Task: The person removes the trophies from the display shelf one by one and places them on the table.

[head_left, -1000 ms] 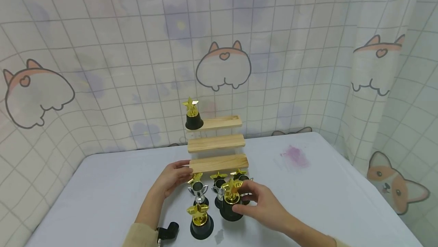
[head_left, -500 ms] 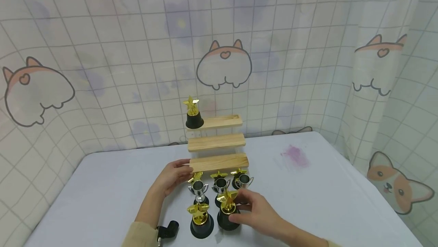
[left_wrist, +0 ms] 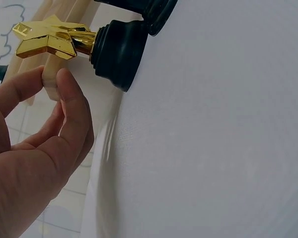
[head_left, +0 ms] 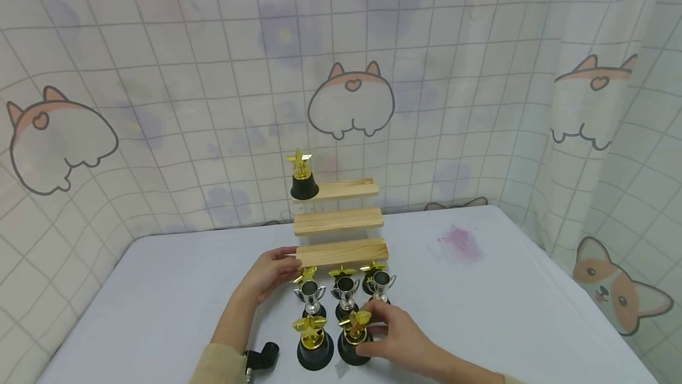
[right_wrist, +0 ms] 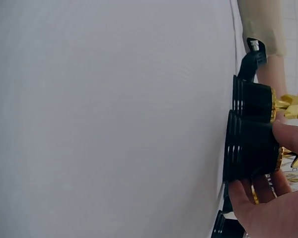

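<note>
In the head view my right hand (head_left: 396,339) grips a gold star trophy (head_left: 348,349) by its black base, low at the front of a group of trophies. The right wrist view shows the thumb and fingers around that black base (right_wrist: 251,148), which stands at the white tabletop. My left hand (head_left: 269,274) pinches the left end of the lowest wooden board (head_left: 343,252) of a three-tier display rack; thumb and fingertips meet the board's end (left_wrist: 50,82) in the left wrist view. Beside the held trophy stands another star trophy (head_left: 314,351).
Silver cup trophies (head_left: 310,295) form a middle row, with star trophies (head_left: 373,271) behind them below the rack. One star trophy (head_left: 303,180) stands on the top board's left end. A patterned curtain (head_left: 213,76) hangs behind the white table (head_left: 453,289).
My right hand has lowered the star trophy toward the front and slightly left, beside the other front star trophy. The silver cups behind it show more fully. My left hand stays on the board.
</note>
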The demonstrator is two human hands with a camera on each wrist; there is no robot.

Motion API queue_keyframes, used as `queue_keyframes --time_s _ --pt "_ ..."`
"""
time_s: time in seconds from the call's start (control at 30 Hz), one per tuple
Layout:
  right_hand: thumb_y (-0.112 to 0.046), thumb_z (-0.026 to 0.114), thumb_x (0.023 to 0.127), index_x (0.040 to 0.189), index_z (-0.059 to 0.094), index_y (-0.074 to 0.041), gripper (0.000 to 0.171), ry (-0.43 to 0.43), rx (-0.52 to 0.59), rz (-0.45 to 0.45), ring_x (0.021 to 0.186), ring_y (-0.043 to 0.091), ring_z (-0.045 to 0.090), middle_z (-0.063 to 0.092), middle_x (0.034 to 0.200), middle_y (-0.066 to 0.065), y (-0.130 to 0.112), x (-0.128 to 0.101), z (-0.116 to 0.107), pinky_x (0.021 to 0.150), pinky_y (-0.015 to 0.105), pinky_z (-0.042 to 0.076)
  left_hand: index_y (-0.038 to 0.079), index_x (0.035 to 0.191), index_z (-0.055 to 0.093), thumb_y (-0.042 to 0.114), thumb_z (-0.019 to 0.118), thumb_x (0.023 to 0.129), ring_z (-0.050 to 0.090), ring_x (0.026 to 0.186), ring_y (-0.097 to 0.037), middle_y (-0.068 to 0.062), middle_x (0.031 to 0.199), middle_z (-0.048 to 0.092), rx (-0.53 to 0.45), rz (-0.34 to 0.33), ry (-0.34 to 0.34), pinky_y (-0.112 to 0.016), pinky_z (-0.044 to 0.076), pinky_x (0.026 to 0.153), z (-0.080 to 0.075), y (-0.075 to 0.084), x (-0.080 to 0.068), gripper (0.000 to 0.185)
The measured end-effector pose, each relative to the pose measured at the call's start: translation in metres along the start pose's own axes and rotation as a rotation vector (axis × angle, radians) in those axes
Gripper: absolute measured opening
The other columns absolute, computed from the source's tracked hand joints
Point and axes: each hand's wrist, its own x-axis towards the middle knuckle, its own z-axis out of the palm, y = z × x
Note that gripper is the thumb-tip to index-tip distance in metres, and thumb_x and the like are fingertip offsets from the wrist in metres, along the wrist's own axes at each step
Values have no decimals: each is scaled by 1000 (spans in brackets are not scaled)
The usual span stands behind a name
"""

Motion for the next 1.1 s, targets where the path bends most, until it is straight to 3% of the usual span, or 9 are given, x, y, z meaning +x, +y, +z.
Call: queue_keyframes --time_s 0.23,0.6,0.8,1.1 --pt "1 85 78 117 62 0 45 3 -8 39 109 31 68 65 110 5 0 5 2 96 36 57 -10 143 48 3 67 96 69 94 -20 -22 121 65 4 -6 6 -35 61 87 0 0 0 52" --pt "-9 90 76 118 62 -5 51 -5 -141 46 106 24 67 66 112 2 -6 7 -2 97 40 56 -11 143 49 2 67 96 69 94 -21 -22 120 65 9 4 -1 -34 61 86 -1 -2 1 52" --pt "-8 89 79 119 63 -3 49 -8 -161 6 109 31 64 65 115 5 -17 3 -17 95 39 57 -11 143 49 2 67 96 69 93 -21 -22 118 65 13 0 6 -34 61 85 0 -2 2 52" --pt "4 82 82 108 63 -3 33 5 -186 -93 101 34 67 66 108 16 -45 0 -39 85 33 61 -10 143 49 3 67 96 69 94 -20 -23 120 64 18 -1 13 -34 61 86 1 -1 0 52"
